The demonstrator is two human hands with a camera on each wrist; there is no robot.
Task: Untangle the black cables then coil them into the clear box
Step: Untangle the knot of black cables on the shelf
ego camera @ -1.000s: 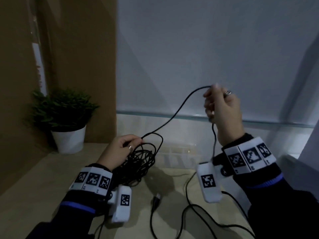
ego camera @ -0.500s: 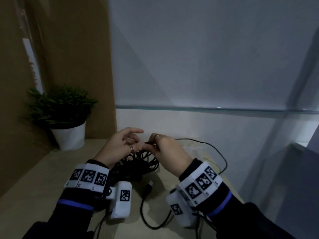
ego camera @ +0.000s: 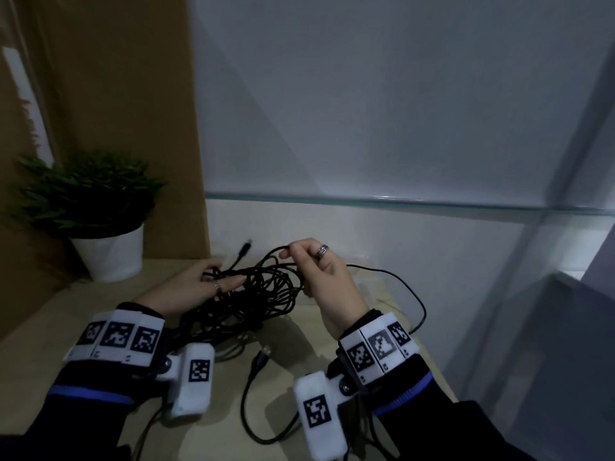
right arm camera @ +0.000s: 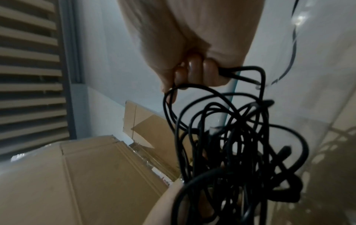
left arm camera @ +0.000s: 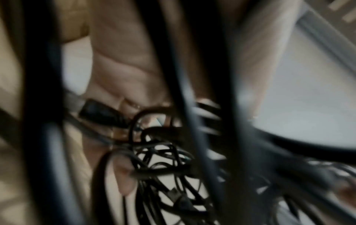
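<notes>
A tangle of black cables (ego camera: 266,294) hangs between both hands just above the wooden table (ego camera: 50,327). My left hand (ego camera: 221,276) pinches several strands at the tangle's left side, and a plug (ego camera: 246,247) sticks up beside it. My right hand (ego camera: 294,257) pinches a loop at the top right of the tangle. In the right wrist view its fingers (right arm camera: 194,70) curl round that loop above the cable tangle (right arm camera: 231,152). The left wrist view is blurred, with cable strands (left arm camera: 163,159) crossing the palm (left arm camera: 125,68). The clear box (ego camera: 369,284) shows faintly behind my right hand.
A potted plant (ego camera: 100,227) stands at the back left against a cardboard panel (ego camera: 116,94). A loose cable end with a USB plug (ego camera: 263,356) lies on the table near me. Another strand (ego camera: 421,307) trails right. A glass ledge (ego camera: 399,201) runs along the wall.
My right hand dropped from its raised position down to the tangle beside my left hand, then pinched a loop and lifted it slightly. A plug end now sticks up near my left hand.
</notes>
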